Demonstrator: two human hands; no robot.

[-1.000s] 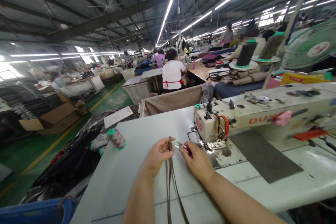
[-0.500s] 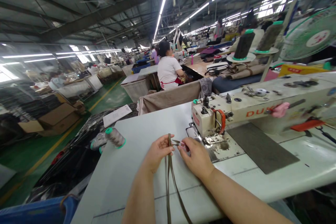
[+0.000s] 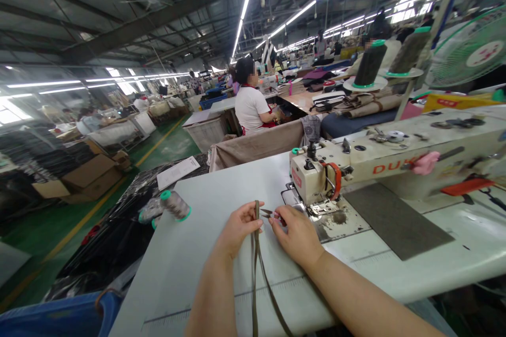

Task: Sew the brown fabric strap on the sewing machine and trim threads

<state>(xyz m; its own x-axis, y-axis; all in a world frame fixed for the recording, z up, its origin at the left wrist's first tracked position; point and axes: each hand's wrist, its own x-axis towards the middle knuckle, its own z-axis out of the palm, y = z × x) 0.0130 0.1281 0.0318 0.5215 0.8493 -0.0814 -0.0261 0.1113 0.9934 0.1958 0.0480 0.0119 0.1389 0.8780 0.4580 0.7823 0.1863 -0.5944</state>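
Observation:
My left hand (image 3: pixel 237 229) pinches the upper end of a narrow olive-brown strap (image 3: pixel 255 268), which hangs down in two strands over the front edge of the white sewing table (image 3: pixel 209 258). My right hand (image 3: pixel 298 236) is closed on small thread snips (image 3: pixel 269 214), their metal tips pointing left at the strap just below its top. Both hands sit just left of the needle area of the cream sewing machine (image 3: pixel 379 166).
A grey thread cone (image 3: pixel 176 205) lies at the table's left edge above dark bagged goods (image 3: pixel 114 242). A dark mat (image 3: pixel 395 218) lies under the machine arm. A fan (image 3: pixel 470 52) and thread cones (image 3: pixel 369 66) stand behind. A person in white (image 3: pixel 251 105) sits ahead.
The view has shifted slightly. My hands stay almost where they were, with the snips' tips held close to the strap.

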